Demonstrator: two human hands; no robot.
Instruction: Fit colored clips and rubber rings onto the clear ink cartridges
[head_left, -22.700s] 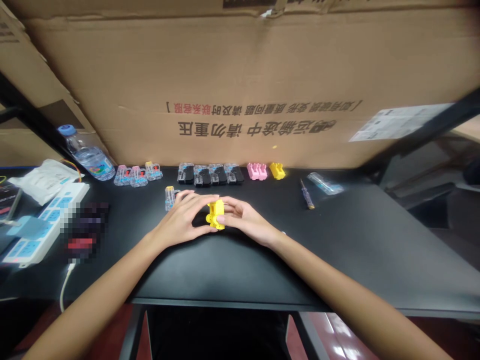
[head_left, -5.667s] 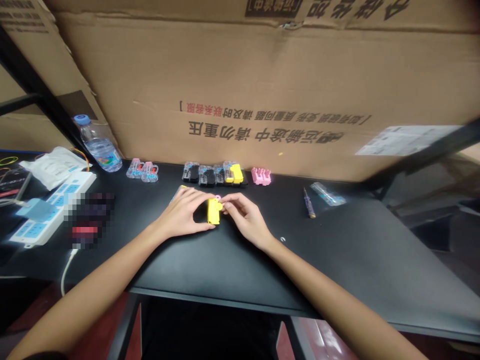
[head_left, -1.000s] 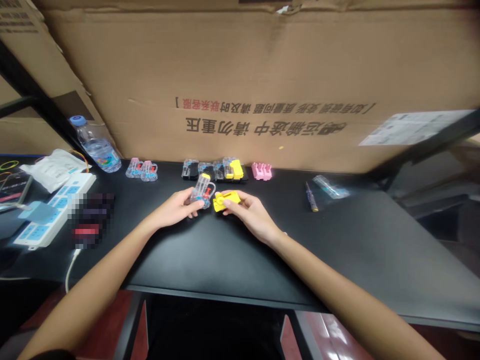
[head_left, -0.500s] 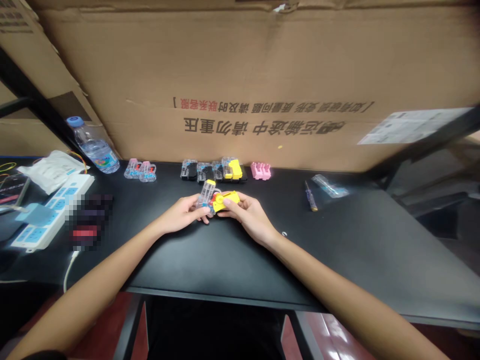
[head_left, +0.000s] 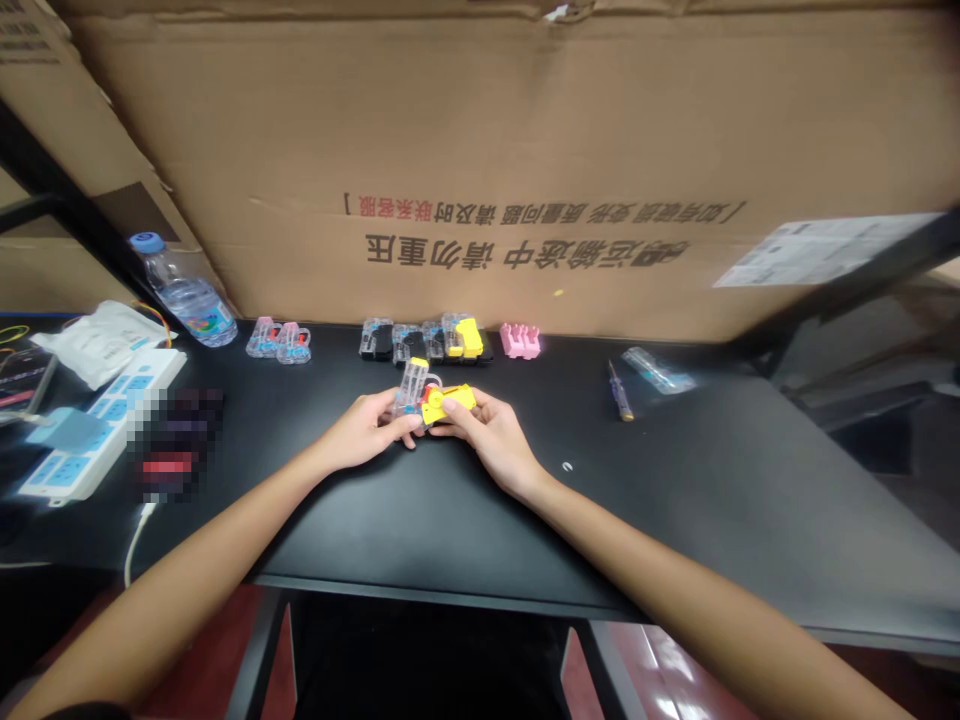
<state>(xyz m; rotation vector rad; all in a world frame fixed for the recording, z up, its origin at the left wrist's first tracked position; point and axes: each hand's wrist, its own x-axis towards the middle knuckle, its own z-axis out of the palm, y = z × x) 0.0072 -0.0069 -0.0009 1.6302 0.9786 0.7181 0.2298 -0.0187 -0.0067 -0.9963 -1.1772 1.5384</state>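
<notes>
Near the middle of the black table, my left hand grips a clear plastic piece with a yellow top and blue and red parts low down. My right hand holds a yellow plastic part against the right side of the clear piece, its thumb lying on the yellow face. The two parts touch. Fingers hide their undersides. Behind my hands stands a row of clear and black pieces, with a clear and yellow one at its right end.
Two pink-topped clear pieces and a water bottle are at the back left, by a power strip. Right of the row are a pink part, a screwdriver and a clear packet. Cardboard stands behind.
My right hand has shifted very slightly left with the yellow part, now a little closer over the clear piece. My left hand keeps its hold.
</notes>
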